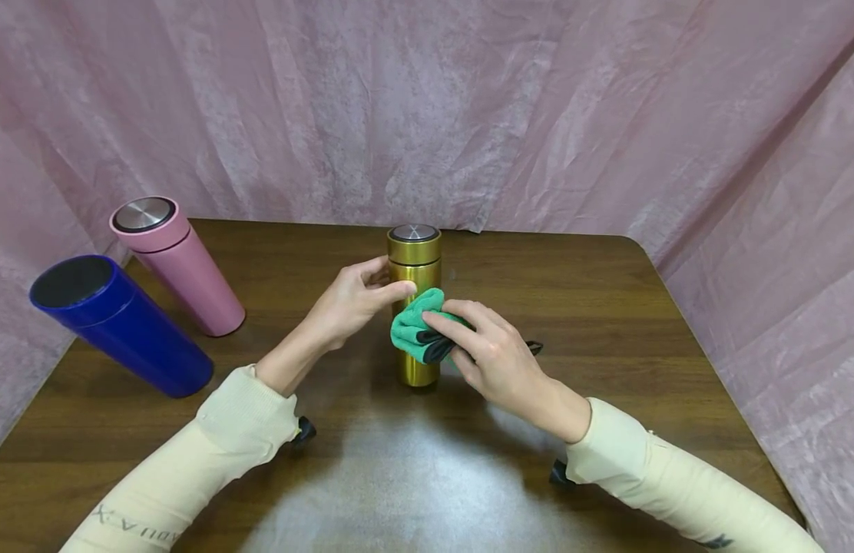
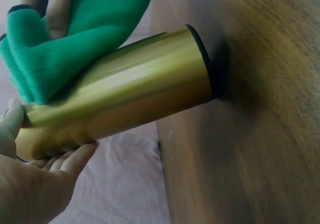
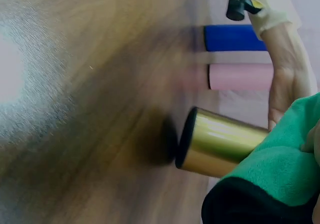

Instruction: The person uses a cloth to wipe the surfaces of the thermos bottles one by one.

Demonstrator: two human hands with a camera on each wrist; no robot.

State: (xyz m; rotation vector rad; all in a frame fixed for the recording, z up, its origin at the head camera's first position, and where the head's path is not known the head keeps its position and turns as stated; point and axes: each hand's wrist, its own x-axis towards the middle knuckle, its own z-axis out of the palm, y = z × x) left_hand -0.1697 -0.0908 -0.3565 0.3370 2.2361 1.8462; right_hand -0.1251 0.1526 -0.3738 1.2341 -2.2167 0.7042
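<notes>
A gold thermos bottle with a steel-topped lid is near the middle of the table, its base at the tabletop or slightly off it; I cannot tell which. Around its upper body my left hand grips, thumb on the near side and fingers behind. My right hand holds a folded green cloth with black edging against the bottle's front. The left wrist view shows the cloth lying along the gold side. In the right wrist view the cloth covers part of the bottle.
On the left of the wooden table stand a pink thermos bottle and, nearer, a blue one with a dark top. Pink curtains hang behind and at the sides. A black loop shows beyond the right hand.
</notes>
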